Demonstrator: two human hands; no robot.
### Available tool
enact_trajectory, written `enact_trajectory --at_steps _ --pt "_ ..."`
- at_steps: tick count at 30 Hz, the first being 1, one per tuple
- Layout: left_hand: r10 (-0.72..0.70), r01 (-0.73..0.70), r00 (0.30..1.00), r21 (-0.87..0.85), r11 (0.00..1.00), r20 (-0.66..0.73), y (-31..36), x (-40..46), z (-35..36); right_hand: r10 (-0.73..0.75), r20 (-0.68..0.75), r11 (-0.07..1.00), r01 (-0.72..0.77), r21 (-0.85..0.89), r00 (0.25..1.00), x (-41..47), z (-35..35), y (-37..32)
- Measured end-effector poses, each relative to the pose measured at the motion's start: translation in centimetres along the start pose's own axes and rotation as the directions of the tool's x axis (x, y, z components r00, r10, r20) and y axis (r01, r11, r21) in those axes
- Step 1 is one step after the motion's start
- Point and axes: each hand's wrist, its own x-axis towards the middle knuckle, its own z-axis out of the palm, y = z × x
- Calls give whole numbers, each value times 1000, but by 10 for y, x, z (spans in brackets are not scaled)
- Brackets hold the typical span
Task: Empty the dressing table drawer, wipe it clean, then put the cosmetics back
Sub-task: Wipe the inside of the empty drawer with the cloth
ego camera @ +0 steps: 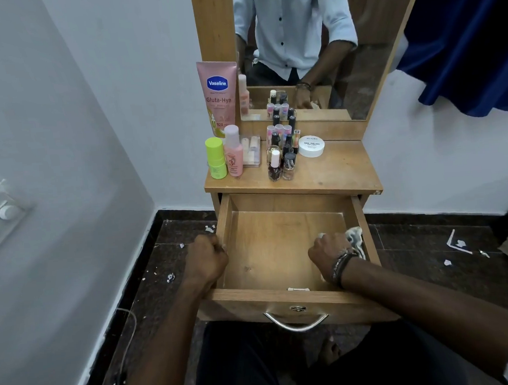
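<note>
Open wooden drawer [281, 245] holds a white cloth [355, 236]; cosmetics [280, 156] stand above.

One tall pink Vaseline lotion tube [218, 96] stands at the back left of the wooden tabletop. There is one lime-green stick container [215, 158], one small pink plastic bottle with a pink cap [233, 151] and one clear flat plastic case [250, 151]. One round white jar labelled nail polish [311, 146] sits to the right. The cluster of small nail polish bottles [283, 152] numbers roughly ten; they overlap too much for an exact count. One open wooden drawer [288, 299] has one curved metal handle [296, 321]. One whitish cloth [355, 236] lies in it. Two hands appear: one left hand [205, 261] and one right hand [330, 251].
</note>
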Motion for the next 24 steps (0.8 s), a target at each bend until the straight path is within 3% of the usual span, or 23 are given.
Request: enact_trajectory --at_steps 7,12,14,19,24 --pt "-7 7 1000 -21 1000 -3 -5 2 3 -226 305 972 195 130 925 -10 -11 6" --pt "-3 3 1000 -12 1000 -3 -3 3 3 -210 406 976 164 147 889 1 -21 11" --pt "2 -2 1000 -4 1000 -10 -3 5 3 -181 357 979 132 156 916 3 -24 17" --pt "-7 7 1000 6 1000 -2 -3 4 3 18 70 974 -33 222 997 14 -32 50" --pt "-22 22 1000 -7 1000 0 -2 3 4 52 35 978 -58 199 998 21 -30 56"
